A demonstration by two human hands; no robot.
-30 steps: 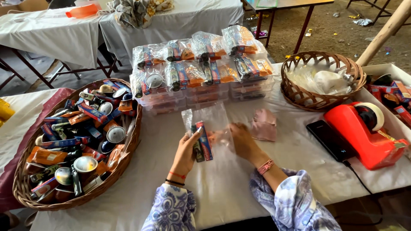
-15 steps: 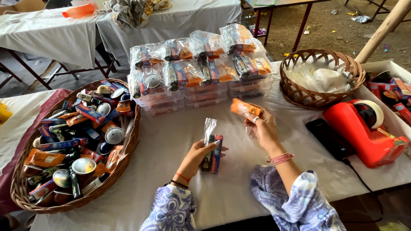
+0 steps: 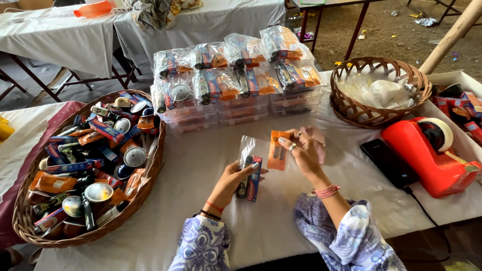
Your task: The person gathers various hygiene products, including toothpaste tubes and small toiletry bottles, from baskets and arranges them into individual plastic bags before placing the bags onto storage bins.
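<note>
The left hand (image 3: 232, 176) pinches a clear bag (image 3: 248, 170) upright, its long axis vertical. Just right of those fingers, the right hand (image 3: 306, 150) pinches an orange sachet (image 3: 277, 150), also upright and seemingly not quite touching the bag.

Work surface: table (image 3: 201, 165) under a white cloth. Left end: large wicker basket (image 3: 30, 221) heaped with small tins, tubes and packets. Far centre: stacked clear trays (image 3: 241, 103) topped with filled plastic bags. Right: smaller wicker basket (image 3: 351, 108) (clear plastic inside), a black phone (image 3: 389, 163) lying flat, just beside a red tape dispenser (image 3: 427, 158). Open box (image 3: 469, 83) at the far right edge.
</note>
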